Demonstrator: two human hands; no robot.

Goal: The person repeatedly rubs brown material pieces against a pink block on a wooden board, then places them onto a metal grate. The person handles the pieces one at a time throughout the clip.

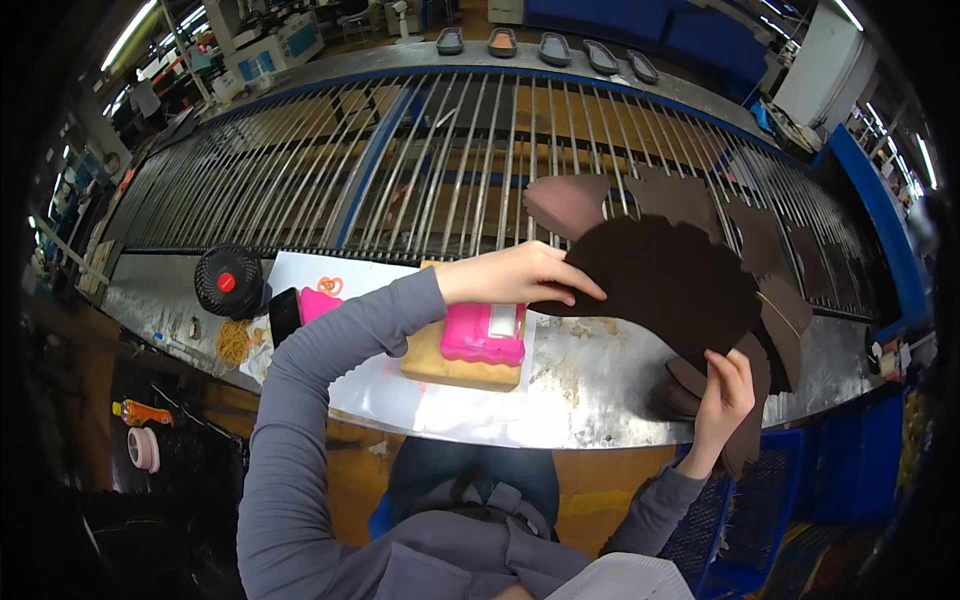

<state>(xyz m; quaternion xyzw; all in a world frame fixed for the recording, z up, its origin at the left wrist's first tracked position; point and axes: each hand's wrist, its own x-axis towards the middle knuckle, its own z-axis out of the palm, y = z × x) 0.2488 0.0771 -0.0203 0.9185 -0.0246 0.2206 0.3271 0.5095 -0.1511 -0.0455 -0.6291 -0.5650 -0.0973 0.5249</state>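
Head view: a dark brown flat piece point(665, 285) is held up over the metal worktop, right of centre, in front of a layered spread of brown cut pieces point(785, 310). The left hand point(535, 273) is narrowed at its left end, fingers lying over the edge; the right hand point(727, 393) pinches its lower right edge with the fingertips.

To handle it well, a light grip at both ends would likely serve best, with the two hands kept level so that the thin sheet neither sags nor creases; the right fingertips should take this one sheet alone, since other pieces lie close behind it. Keeping the fingers near the rim would leave the face unmarked.

The piece looks matt, almost black, and thin. Its outline is a broad curve, bulging along the top with small notches toward the upper right, and tapering to the left hand. Whether it is leather or fabric, I cannot tell.

Just left of it, a glossy pink moulded block point(482, 350) sits on a tan block point(458, 372), over a white sheet point(365, 392). Farther left are a round black object with a red centre point(228, 283) and a tangle of yellowish bands point(234, 343). Beyond the worktop runs a rack of metal rollers point(455, 185).
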